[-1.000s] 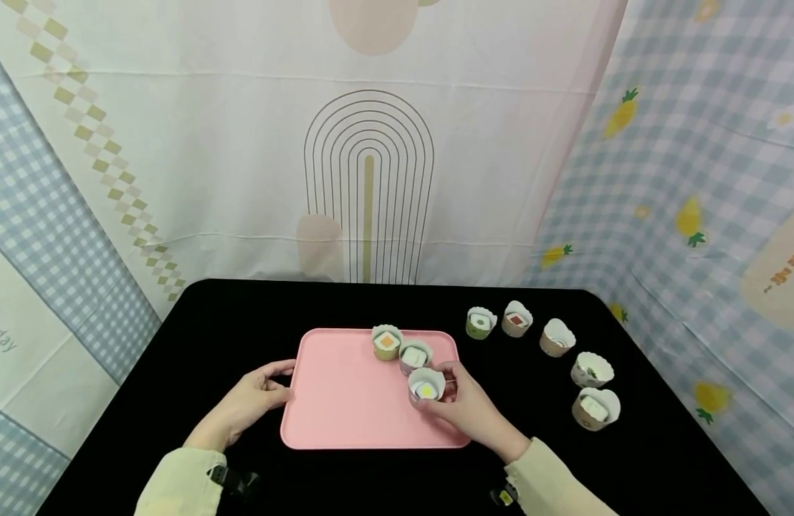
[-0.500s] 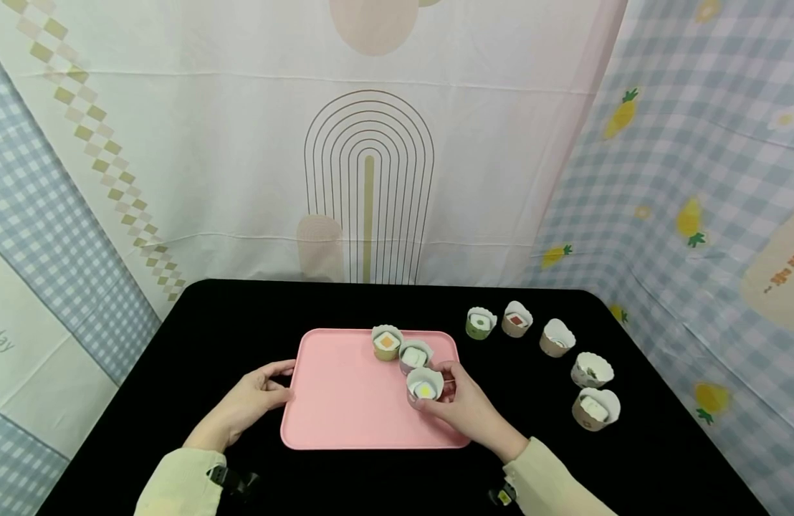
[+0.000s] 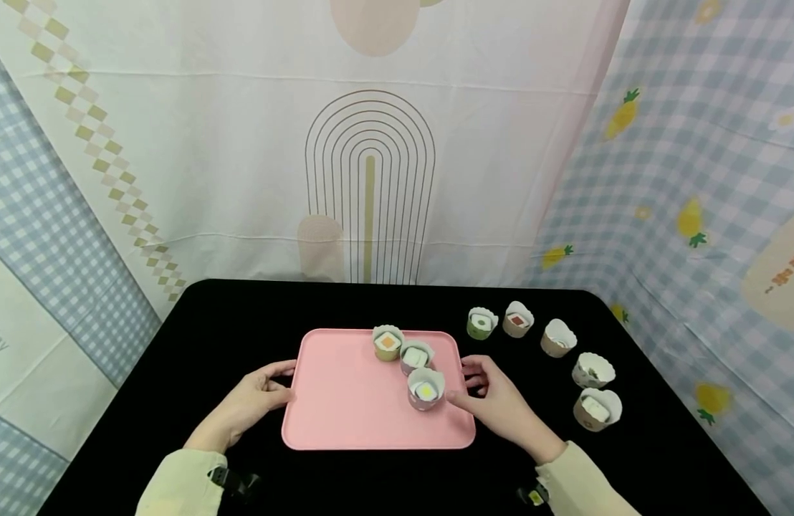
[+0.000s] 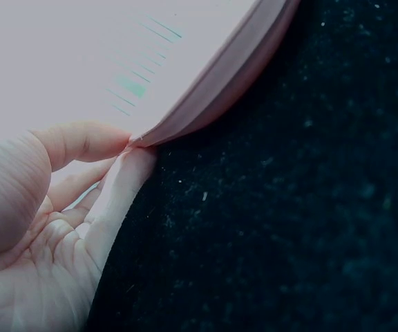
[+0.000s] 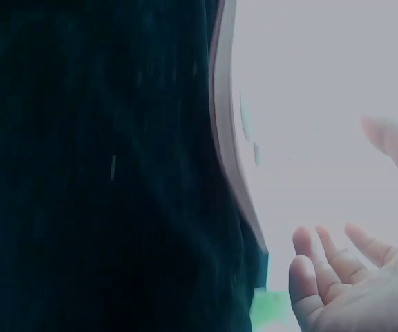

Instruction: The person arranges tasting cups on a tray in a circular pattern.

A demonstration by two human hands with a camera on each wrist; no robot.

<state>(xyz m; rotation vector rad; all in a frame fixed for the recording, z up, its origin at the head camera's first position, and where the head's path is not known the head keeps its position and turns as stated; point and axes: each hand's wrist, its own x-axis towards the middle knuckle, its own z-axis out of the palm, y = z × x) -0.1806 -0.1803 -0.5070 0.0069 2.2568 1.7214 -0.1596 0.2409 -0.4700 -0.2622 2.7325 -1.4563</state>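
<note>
A pink tray [image 3: 348, 401] lies on the black tabletop. My left hand [image 3: 247, 403] pinches its left rim, the thumb and a finger meeting at the edge in the left wrist view. On the tray's right part stand three paper baking cups: one with an orange patch [image 3: 388, 343], one with a white piece [image 3: 415, 357], and a front cup with a yellow patch on its white piece [image 3: 426, 389]. My right hand [image 3: 500, 403] is apart from that front cup, at the tray's right edge. Its fingers are spread and hold nothing in the right wrist view.
Several more paper cups stand in an arc on the right of the table: a green one [image 3: 481, 324], one with a red patch [image 3: 517, 319], and others down to a brown one [image 3: 596, 409]. Patterned curtains [image 3: 242, 179] hang behind and beside the table.
My right hand has let go of the front cup with the yellow patch and moved right, off it. The cup stays on the tray. My left hand keeps its place on the rim.
</note>
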